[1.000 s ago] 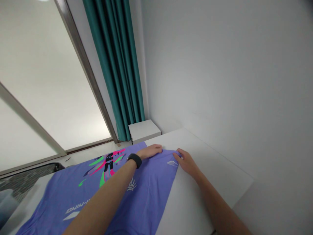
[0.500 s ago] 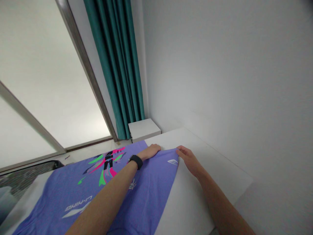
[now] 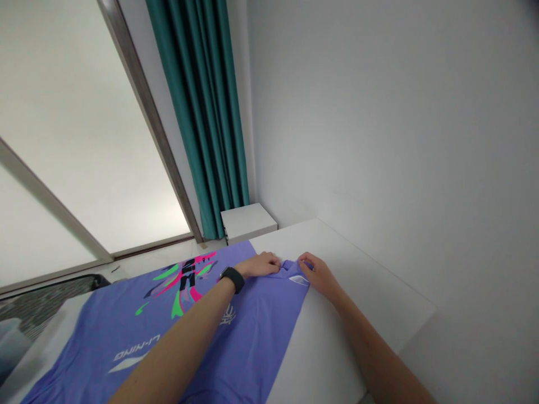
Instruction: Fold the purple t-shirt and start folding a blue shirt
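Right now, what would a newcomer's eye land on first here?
The purple T-shirt spread on the white table fills the lower left, with its bright pink, green and black print near the far edge. The left hand, wearing a black watch, and the right hand pinch the cloth at that edge. Behind them, a teal curtain hangs beside the wall.

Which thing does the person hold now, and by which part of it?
The left hand and right hand pinch the far edge of a purple printed T-shirt, cloth bunched between them; which hem cannot be told.
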The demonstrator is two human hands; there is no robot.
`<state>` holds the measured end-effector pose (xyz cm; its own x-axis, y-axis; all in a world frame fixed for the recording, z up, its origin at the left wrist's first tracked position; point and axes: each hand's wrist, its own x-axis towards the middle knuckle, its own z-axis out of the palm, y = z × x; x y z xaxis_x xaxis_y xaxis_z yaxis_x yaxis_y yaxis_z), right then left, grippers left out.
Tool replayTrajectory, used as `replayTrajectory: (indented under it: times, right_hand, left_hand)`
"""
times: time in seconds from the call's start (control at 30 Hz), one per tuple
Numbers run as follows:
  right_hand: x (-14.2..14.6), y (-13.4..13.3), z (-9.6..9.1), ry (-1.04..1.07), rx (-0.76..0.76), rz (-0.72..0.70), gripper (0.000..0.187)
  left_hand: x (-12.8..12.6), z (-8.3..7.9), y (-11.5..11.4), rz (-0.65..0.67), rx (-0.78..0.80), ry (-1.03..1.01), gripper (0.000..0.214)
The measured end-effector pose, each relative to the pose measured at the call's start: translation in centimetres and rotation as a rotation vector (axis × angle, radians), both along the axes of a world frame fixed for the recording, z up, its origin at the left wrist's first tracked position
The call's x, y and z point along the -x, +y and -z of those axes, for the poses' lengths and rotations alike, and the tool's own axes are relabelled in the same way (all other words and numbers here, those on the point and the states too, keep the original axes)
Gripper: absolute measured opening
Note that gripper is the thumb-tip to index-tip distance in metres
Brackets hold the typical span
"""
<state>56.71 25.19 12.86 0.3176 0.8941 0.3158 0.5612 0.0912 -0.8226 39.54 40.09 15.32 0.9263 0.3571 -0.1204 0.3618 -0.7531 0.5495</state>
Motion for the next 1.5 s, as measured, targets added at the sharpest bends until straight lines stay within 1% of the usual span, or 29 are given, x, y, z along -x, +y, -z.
replayTrajectory:
  times: [0.1,0.23,0.33,0.43,0.5,0.57,0.63,0.73,0.83,0.93,1.03,1.1,1.13,1.2,1.27,1.33,1.43,1.5]
  right_hand:
    - [0.0,0.0,0.1,-0.033,0.007,-0.002,0.019]
    - [-0.4,0.1,0.5,-0.098,0.051,0.043,0.022]
    - [-0.5,0.1,0.7,-0.260,0.122,0.122,0.029]
    - [-0.5,0.0,0.9,-0.441,0.191,0.212,0.033]
    - [-0.5,-0.1,0.9,-0.503,0.229,0.216,0.034]
    - [-0.4,-0.2,1.0,-0.524,0.249,0.188,0.031]
    - [-0.2,-0.2,0.9,-0.528,0.268,0.180,0.024]
    - [0.0,-0.1,0.8,-0.550,0.325,0.216,0.015]
    - [0.2,-0.1,0.9,-0.576,0.354,0.240,0.014]
    - [0.2,0.0,1.2,-0.554,0.337,0.198,0.012]
    - [0.0,0.1,1.6,-0.522,0.309,0.147,0.013]
    - [-0.1,0.2,1.6,-0.516,0.290,0.135,0.016]
    - [-0.2,0.2,1.6,-0.509,0.260,0.121,0.018]
    - [-0.3,0.2,1.4,-0.476,0.146,0.066,0.020]
    - [-0.2,0.2,1.2,-0.424,0.006,0.001,0.021]
    - [-0.2,0.1,0.9,-0.385,-0.075,-0.027,0.020]
    - [0.0,0.1,0.7,-0.372,-0.092,-0.019,0.017]
    - [0.1,0.0,0.7,-0.365,-0.092,-0.023,0.016]
  left_hand:
    - [-0.3,0.3,-0.2,-0.044,-0.051,-0.045,0.014]
    - [0.1,0.0,-0.5,-0.151,-0.168,-0.114,0.019]
    - [0.8,-0.4,-0.9,-0.197,-0.272,-0.133,0.019]
    - [1.5,-0.5,-1.2,-0.202,-0.369,-0.124,0.016]
    - [1.7,-0.5,-1.4,-0.201,-0.416,-0.103,0.015]
    - [1.8,-0.4,-1.4,-0.196,-0.448,-0.073,0.015]
    - [1.8,-0.3,-1.1,-0.188,-0.472,-0.043,0.019]
    - [1.6,-0.3,-0.6,-0.176,-0.508,-0.009,0.027]
    - [1.4,-0.7,-0.2,-0.153,-0.537,-0.008,0.031]
    - [1.1,-1.4,-0.5,-0.079,-0.538,-0.033,0.025]
    - [0.5,-2.0,-1.5,0.018,-0.502,-0.074,0.036]
    - [-0.2,-2.0,-2.2,0.044,-0.442,-0.116,0.040]
    - [-0.5,-2.0,-2.5,0.043,-0.411,-0.135,0.040]
    - [-1.2,-1.7,-2.8,0.028,-0.361,-0.156,0.041]
    - [-1.8,-1.4,-2.9,0.024,-0.324,-0.151,0.045]
    - [-2.2,-1.3,-2.9,0.036,-0.277,-0.128,0.047]
    - [-2.3,-1.5,-2.9,0.054,-0.242,-0.055,0.038]
    - [-2.2,-1.9,-2.9,0.065,-0.259,0.002,0.028]
